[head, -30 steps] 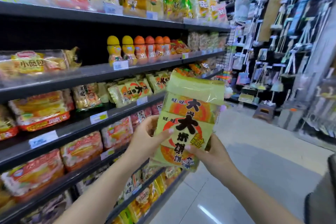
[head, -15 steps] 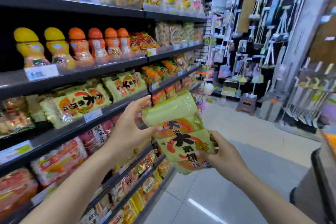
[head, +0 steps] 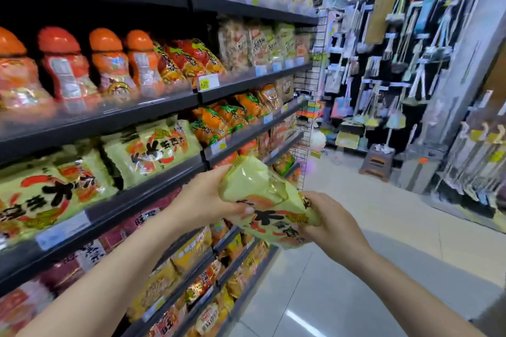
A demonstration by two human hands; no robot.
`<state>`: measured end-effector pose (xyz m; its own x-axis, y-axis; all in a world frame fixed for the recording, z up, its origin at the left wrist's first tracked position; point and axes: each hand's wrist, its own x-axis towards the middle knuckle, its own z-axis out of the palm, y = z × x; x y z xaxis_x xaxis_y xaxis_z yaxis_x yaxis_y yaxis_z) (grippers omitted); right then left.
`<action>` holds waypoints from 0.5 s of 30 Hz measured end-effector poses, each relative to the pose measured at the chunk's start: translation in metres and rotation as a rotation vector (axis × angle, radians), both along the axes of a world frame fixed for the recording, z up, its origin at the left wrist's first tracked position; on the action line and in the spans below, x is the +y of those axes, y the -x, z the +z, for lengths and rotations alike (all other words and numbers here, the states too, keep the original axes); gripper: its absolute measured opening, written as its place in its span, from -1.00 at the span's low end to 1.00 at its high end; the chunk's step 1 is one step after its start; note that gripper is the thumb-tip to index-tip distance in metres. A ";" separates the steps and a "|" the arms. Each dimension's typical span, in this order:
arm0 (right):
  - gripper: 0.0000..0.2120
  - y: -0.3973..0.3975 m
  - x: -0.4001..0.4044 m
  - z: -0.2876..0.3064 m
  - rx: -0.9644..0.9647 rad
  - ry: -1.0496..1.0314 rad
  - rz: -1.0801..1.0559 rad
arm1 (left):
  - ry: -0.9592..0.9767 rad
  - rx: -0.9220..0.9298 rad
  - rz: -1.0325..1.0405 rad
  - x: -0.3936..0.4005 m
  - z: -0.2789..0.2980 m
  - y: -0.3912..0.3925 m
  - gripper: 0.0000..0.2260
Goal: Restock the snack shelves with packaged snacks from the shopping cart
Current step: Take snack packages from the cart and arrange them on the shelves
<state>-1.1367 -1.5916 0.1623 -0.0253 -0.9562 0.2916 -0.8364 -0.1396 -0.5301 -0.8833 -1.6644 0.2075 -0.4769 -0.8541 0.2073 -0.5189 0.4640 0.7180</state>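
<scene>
Both hands hold a yellow-green snack packet [head: 262, 200] with black characters and orange circles, tilted with its top toward the shelves. My left hand [head: 208, 197] grips its upper left side, and my right hand [head: 331, 223] grips its lower right end. The packet hangs just in front of the dark shelf edge [head: 153, 186]. On that shelf lie matching yellow-green packets [head: 150, 148], with more of them [head: 46, 191] further left. The shopping cart is out of view.
Orange-capped snack bottles [head: 109, 63] stand one shelf up, orange bags [head: 216, 120] to the right. Lower shelves [head: 191, 282] hold yellow and red packets. A wire grid panel [head: 309, 123] ends the shelving. Cleaning tools [head: 410, 63] hang across the grey tiled aisle [head: 356, 268]; a stool [head: 376, 163] stands there.
I have moved along the aisle, so the shelves slid left and closer. The packet has tipped from upright to lying tilted, lower, toward the shelf with the matching packets. Both hands kept their grip.
</scene>
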 end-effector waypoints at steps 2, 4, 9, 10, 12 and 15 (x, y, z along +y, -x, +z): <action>-0.53 0.006 -0.028 -0.001 0.007 0.008 0.038 | -0.006 0.048 0.030 -0.016 -0.002 0.000 -0.50; -0.53 0.014 -0.058 -0.001 0.025 0.041 0.081 | 0.003 0.088 0.098 -0.028 -0.006 0.001 -0.59; -0.11 0.039 -0.140 -0.016 -0.189 -0.067 0.068 | 0.041 0.203 0.370 -0.051 -0.011 0.008 -0.66; -0.09 0.044 -0.156 -0.021 -0.233 -0.087 0.078 | 0.041 0.235 0.428 -0.056 -0.012 0.010 -0.66; -0.08 0.051 -0.183 -0.024 -0.315 -0.142 0.133 | 0.014 0.317 0.543 -0.063 -0.015 0.015 -0.63; -0.05 0.051 -0.220 -0.017 -0.425 -0.200 0.254 | -0.005 0.378 0.700 -0.070 -0.020 0.026 -0.60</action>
<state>-1.1875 -1.8114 0.1455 0.1380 -0.9835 0.1172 -0.4951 -0.1710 -0.8519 -0.9097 -1.7340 0.1872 0.2733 -0.9306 0.2435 -0.4095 0.1165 0.9048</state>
